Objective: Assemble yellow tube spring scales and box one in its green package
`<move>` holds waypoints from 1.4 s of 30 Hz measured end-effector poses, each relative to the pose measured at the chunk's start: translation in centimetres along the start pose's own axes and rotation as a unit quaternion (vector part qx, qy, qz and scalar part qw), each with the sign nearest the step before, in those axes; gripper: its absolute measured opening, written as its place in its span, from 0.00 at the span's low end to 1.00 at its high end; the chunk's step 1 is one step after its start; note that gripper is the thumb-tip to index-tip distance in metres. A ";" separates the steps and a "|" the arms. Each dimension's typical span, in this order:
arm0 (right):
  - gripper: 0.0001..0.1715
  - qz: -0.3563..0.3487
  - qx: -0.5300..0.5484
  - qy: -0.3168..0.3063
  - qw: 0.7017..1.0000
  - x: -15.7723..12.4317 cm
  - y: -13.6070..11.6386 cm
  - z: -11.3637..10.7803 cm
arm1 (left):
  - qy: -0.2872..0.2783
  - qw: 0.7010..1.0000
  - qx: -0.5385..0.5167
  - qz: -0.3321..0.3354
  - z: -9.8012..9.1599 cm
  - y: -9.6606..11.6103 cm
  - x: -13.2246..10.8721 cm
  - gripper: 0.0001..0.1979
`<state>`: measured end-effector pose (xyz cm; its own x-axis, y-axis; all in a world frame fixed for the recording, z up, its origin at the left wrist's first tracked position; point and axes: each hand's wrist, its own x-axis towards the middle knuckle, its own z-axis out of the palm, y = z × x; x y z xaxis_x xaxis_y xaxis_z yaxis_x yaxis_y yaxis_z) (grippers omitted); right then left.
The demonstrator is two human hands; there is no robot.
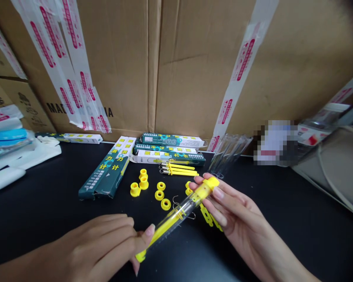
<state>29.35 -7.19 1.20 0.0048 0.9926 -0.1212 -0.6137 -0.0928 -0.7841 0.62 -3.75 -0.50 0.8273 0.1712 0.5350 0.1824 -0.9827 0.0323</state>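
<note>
A spring scale (171, 224), a clear tube with yellow ends and a yellow rod and metal spring inside, slants across the front of the black table. Its lower end is gripped by my left hand (106, 244), thumb on top. At the upper yellow cap, my right hand (238, 211) pinches with thumb and fingers. Behind the tube lie thin metal hooks (175, 202), partly hidden. Yellow flat pieces with holes (206, 216) rest under my right hand. Several yellow rings (165, 204) and yellow flanged caps (135, 189) sit left of the tube.
Printed green and white boxes (107, 168) lie behind the parts, near yellow rods with springs (181, 171). Clear tubes (228, 156) stand at the back right. A large taped cardboard box (120, 70) walls off the rear. White plastic packaging (26, 156) is at left.
</note>
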 end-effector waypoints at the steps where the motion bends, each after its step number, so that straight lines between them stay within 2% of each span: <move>1: 0.18 -0.001 0.002 0.002 1.000 0.0 0.0 0.0 | 0.001 1.000 -0.003 -0.001 0.0 0.0 0.0 0.21; 4: 0.19 -0.002 0.009 0.001 1.000 0.0 0.1 0.0 | -0.001 1.000 -0.004 -0.003 0.2 -0.1 -0.1 0.21; 18: 0.07 -0.011 -0.013 -0.050 0.999 0.4 0.1 -0.2 | -0.002 1.000 0.019 -0.013 0.2 0.0 -0.3 0.23; 21: 0.10 -0.010 -0.003 -0.039 0.999 0.5 0.1 -0.2 | 0.005 1.000 0.012 -0.014 0.2 0.1 -0.2 0.22; 26: 0.21 0.002 0.011 -0.030 0.999 0.4 0.2 -0.4 | 0.001 1.000 0.030 -0.009 0.1 0.2 -0.1 0.22; 32: 0.16 -0.012 0.005 -0.039 0.999 0.4 0.3 -0.4 | 0.007 0.995 0.095 0.005 0.3 0.4 -1.0 0.19; 37: 0.13 -0.024 0.006 -0.052 0.998 0.4 0.2 -0.2 | 0.000 0.995 0.093 -0.030 0.8 0.7 -2.4 0.26; 42: 0.12 -0.029 0.010 -0.057 0.998 0.1 0.1 -0.4 | 0.007 0.995 0.094 -0.035 1.1 1.3 -2.4 0.25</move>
